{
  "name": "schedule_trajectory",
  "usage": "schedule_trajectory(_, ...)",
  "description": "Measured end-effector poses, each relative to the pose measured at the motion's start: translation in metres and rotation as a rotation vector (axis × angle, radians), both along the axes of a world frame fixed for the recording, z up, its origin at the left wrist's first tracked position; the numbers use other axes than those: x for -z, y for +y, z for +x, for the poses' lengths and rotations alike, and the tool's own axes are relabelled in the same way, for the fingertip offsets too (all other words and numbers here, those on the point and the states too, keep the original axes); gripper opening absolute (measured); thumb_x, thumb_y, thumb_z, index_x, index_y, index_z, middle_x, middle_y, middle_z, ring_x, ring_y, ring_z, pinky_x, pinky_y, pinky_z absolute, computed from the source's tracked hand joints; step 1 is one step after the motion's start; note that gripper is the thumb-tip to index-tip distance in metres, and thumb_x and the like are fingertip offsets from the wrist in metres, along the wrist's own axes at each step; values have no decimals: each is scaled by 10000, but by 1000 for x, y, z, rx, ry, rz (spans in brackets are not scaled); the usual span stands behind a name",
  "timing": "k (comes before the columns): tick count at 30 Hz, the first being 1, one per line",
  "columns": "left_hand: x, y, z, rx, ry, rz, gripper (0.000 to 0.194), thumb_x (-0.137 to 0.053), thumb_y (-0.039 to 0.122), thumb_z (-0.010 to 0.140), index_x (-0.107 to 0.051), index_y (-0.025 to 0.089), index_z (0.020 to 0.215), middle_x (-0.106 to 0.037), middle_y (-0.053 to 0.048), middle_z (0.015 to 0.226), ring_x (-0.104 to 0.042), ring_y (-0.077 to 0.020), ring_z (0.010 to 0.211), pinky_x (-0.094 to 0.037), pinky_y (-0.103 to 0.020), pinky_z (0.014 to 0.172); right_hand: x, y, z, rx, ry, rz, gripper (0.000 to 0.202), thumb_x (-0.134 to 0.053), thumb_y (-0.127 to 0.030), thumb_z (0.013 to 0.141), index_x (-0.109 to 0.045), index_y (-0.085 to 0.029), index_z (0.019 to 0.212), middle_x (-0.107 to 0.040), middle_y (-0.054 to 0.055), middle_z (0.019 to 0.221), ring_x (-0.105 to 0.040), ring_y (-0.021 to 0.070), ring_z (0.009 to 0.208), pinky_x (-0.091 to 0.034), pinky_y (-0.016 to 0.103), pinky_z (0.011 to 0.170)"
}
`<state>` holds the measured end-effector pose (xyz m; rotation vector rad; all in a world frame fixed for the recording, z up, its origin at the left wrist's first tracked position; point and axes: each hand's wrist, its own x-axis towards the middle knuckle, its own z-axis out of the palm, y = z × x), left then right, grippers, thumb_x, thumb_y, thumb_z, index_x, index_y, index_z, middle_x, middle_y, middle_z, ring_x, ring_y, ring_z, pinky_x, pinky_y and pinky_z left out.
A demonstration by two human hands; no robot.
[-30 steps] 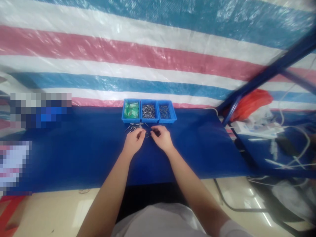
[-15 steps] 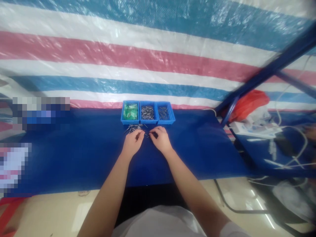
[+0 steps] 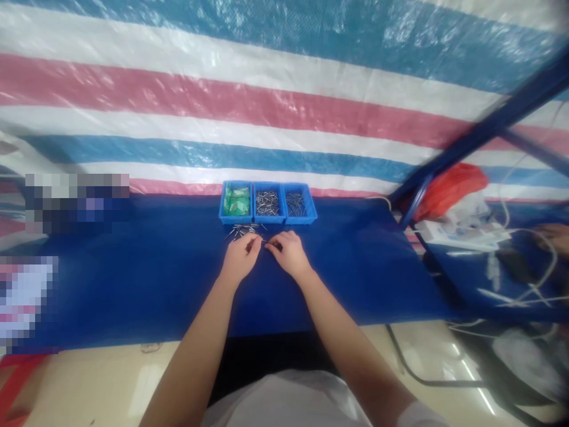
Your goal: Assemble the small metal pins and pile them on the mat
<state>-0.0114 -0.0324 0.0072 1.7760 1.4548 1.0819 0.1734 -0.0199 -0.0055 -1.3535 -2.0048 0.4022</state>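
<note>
My left hand [image 3: 241, 256] is closed in a pinch, and a thin metal pin [image 3: 264, 241] sticks out to the right from its fingertips. Just to the right, my right hand [image 3: 290, 254] has thumb and forefinger pinched close to the pin's end; whatever lies between them is too small to make out. Behind the left hand lies a loose pile of thin metal pins [image 3: 243, 229] on the blue table. Past it stand three blue bins side by side: the left bin [image 3: 221, 218] holds green plastic packets, the middle bin [image 3: 269, 220] and right bin [image 3: 302, 220] hold small metal pieces.
The blue tabletop [image 3: 146, 273] ends at a striped plastic sheet [image 3: 284, 101] behind. On the right, a blue metal frame [image 3: 480, 139] rises beside a second table with a red bag [image 3: 457, 187], white cables and a power strip. A person's hand [image 3: 555, 234] shows at the far right.
My right hand's fingertips have moved slightly left, closer to the left hand, and its fingers look closer together. My left hand stays almost in place. At far right, another person's hand shows more clearly.
</note>
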Motion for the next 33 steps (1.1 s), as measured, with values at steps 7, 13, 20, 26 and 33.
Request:
schedule_trajectory(7,0,0,1,-5,33,21,246,-594,419,926,-733,232,1007,-696,2,739,-631,-137,668,-501,-267,700,-5,-4,-4,-34,251,-61,132,-639,-337,959,-713,-243,903,-717,50,876,-639,231,839,-509,386,815)
schedule_trajectory(13,2,1,1,-3,25,22,249,-620,404,913,-749,247,1058,-700,8,741,-632,-128,671,-509,-265,715,-8,-7,-6,8,473,-154,189,-669,-421,918,-741,-247,906,-750,37,873,-683,207,780,-549,349,754)
schedule_trajectory(20,2,1,1,24,7,16,271,-606,442,927,-758,235,1013,-725,-15,776,-650,-140,688,-518,-277,727,-14,-7,-9,39,632,-188,193,-708,-421,883,-760,-235,874,-772,39,869,-709,205,791,-574,345,777)
schedule_trajectory(26,3,2,1,17,10,4,258,-609,438,924,-745,235,1009,-712,-1,753,-641,-133,675,-509,-269,722,-11,-6,-8,34,629,-194,193,-711,-417,878,-780,-238,893,-787,47,905,-724,214,820,-584,359,800)
schedule_trajectory(33,3,4,0,17,31,-12,248,-536,417,966,-682,218,990,-702,-11,762,-653,-150,693,-490,-269,686,-11,-7,-10,14,669,-207,193,-726,-408,872,-792,-257,972,-794,47,979,-739,216,850,-606,373,825)
